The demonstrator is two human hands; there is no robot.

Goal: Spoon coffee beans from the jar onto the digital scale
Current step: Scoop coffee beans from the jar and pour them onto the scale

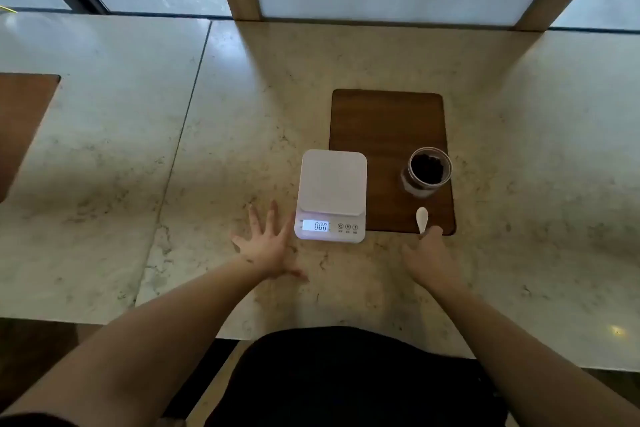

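Note:
A white digital scale [331,194] sits on the marble counter, its lit display reading 0.00 and its platform bare. To its right an open glass jar [427,172] of dark coffee beans stands on a brown wooden board [386,121]. A small white spoon [421,218] lies on the board's near edge, bowl pointing away. My right hand [431,260] is closed around the spoon's handle end. My left hand [268,243] rests flat on the counter just left of the scale, fingers spread.
The marble counter [138,166] stretches wide to both sides, with a seam left of my left hand. Another brown board [20,121] shows at the far left edge. Frosted window panels and wooden posts line the back.

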